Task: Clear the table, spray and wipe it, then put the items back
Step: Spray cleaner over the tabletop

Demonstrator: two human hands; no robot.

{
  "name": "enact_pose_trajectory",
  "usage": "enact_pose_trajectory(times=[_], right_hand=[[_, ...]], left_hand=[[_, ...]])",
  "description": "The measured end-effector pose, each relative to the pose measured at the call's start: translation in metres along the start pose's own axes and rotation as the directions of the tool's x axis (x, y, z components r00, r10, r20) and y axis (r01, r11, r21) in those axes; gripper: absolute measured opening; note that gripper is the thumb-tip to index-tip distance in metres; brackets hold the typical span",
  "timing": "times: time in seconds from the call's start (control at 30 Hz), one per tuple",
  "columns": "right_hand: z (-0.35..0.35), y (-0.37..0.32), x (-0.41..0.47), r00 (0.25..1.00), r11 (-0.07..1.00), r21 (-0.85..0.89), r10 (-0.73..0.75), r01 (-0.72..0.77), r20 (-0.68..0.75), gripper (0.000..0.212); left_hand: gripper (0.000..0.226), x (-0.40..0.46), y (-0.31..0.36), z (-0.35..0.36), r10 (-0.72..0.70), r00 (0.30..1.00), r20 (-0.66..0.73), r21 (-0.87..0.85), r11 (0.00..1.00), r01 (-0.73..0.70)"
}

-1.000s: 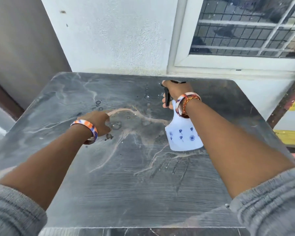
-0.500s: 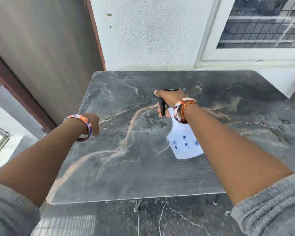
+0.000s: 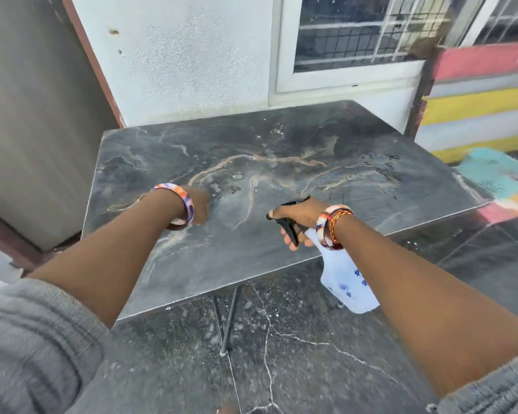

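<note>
A dark marbled table (image 3: 356, 144) with pale veins and wet droplets near its middle stands against the white wall. My right hand (image 3: 299, 218) grips a white spray bottle (image 3: 346, 282) with small blue flowers by its black trigger head, held over the table's near edge with the nozzle facing left. My left hand (image 3: 199, 204) hovers over the table's left part; its fingers curl away from me and I cannot see whether anything is in it. Both wrists wear coloured bangles.
A grey door with a dark red frame (image 3: 93, 64) stands left of the table. A barred window (image 3: 359, 31) is behind it. Striped coloured boards (image 3: 479, 100) and a teal item (image 3: 491, 171) lie at the right. Thin metal table legs (image 3: 228, 318) stand on cracked dark floor.
The view has pulled back and swung right, so the table's near edge and the floor now show. My right hand with the bottle has come back toward the near edge.
</note>
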State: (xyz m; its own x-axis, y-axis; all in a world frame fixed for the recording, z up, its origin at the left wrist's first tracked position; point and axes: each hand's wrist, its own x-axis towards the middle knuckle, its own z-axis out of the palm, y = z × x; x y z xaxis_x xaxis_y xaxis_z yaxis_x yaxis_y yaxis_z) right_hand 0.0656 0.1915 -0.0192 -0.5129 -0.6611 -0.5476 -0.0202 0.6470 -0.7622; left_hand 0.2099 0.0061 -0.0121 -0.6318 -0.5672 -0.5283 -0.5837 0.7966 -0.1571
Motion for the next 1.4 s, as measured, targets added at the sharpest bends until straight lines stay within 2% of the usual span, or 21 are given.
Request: enact_pose_trajectory(times=[0.03, 0.13, 0.2, 0.23, 0.3, 0.4, 0.43, 0.57, 0.63, 0.77, 0.9, 0.97, 1.03, 1.13, 1.23, 1.4], right_hand=[[-0.009, 0.012, -0.004, 0.998, 0.999, 0.048, -0.008, 0.011, -0.063, 0.030], [-0.039, 0.050, -0.020, 0.972, 0.979, 0.198, -0.002, 0.050, -0.236, 0.026], [-0.060, 0.070, -0.032, 0.945, 0.976, 0.208, 0.006, 0.066, -0.328, 0.027], [-0.069, 0.076, -0.037, 0.935, 0.973, 0.223, 0.017, 0.067, -0.355, 0.028], [-0.083, 0.080, -0.047, 0.937, 0.953, 0.293, 0.034, 0.073, -0.347, 0.027], [-0.096, 0.071, -0.056, 0.971, 0.910, 0.406, 0.020, 0.080, -0.238, 0.030], [-0.100, 0.068, -0.055, 0.971, 0.901, 0.423, 0.005, 0.100, -0.241, 0.031], [-0.122, 0.067, -0.041, 0.888, 0.872, 0.427, -0.021, 0.241, -0.459, 0.027], [-0.139, 0.077, -0.029, 0.851, 0.887, 0.399, 0.012, 0.234, -0.525, 0.025], [-0.191, 0.108, -0.005, 0.806, 0.900, 0.403, 0.113, 0.164, -0.581, 0.030], [-0.255, 0.135, 0.013, 0.790, 0.867, 0.478, 0.196, 0.137, -0.581, 0.024], [-0.280, 0.145, 0.024, 0.769, 0.879, 0.462, 0.215, 0.117, -0.602, 0.025], [-0.315, 0.151, 0.039, 0.739, 0.905, 0.416, 0.221, 0.087, -0.637, 0.028], [-0.349, 0.153, 0.054, 0.717, 0.910, 0.408, 0.235, 0.074, -0.656, 0.027], [-0.400, 0.164, 0.072, 0.694, 0.911, 0.410, 0.269, 0.043, -0.668, 0.026], [-0.472, 0.192, 0.090, 0.689, 0.829, 0.555, 0.359, 0.075, -0.629, 0.023]], left_hand=[[0.014, -0.003, 0.017, -0.003, 0.066, 0.997, -0.027, -0.024, 0.997, -0.067], [0.009, -0.005, 0.065, -0.005, 0.204, 0.974, -0.102, -0.084, 0.973, -0.213], [0.011, -0.003, 0.088, -0.003, 0.255, 0.964, -0.080, -0.080, 0.962, -0.261], [0.006, -0.002, 0.098, -0.001, 0.265, 0.963, -0.054, -0.061, 0.961, -0.269], [0.007, 0.001, 0.114, 0.000, 0.292, 0.956, -0.009, -0.010, 0.956, -0.292], [0.011, 0.009, 0.133, -0.002, 0.307, 0.951, 0.035, 0.030, 0.951, -0.308], [0.013, 0.012, 0.139, -0.004, 0.306, 0.951, 0.030, 0.035, 0.951, -0.307], [0.014, 0.028, 0.167, -0.021, 0.338, 0.941, -0.007, 0.050, 0.940, -0.337], [0.013, 0.036, 0.183, -0.034, 0.370, 0.929, -0.025, 0.053, 0.928, -0.368], [0.008, 0.069, 0.223, -0.060, 0.420, 0.906, -0.046, 0.030, 0.907, -0.419], [0.024, 0.114, 0.272, -0.092, 0.454, 0.882, -0.126, 0.056, 0.891, -0.450], [0.027, 0.132, 0.297, -0.108, 0.490, 0.853, -0.177, 0.050, 0.870, -0.490], [0.016, 0.160, 0.331, -0.133, 0.543, 0.809, -0.226, 0.068, 0.837, -0.543], [0.028, 0.186, 0.369, -0.156, 0.601, 0.750, -0.275, 0.060, 0.790, -0.611], [0.030, 0.219, 0.418, -0.183, 0.632, 0.731, -0.257, 0.036, 0.763, -0.646], [0.031, 0.263, 0.489, -0.213, 0.693, 0.656, -0.300, 0.037, 0.695, -0.718]])
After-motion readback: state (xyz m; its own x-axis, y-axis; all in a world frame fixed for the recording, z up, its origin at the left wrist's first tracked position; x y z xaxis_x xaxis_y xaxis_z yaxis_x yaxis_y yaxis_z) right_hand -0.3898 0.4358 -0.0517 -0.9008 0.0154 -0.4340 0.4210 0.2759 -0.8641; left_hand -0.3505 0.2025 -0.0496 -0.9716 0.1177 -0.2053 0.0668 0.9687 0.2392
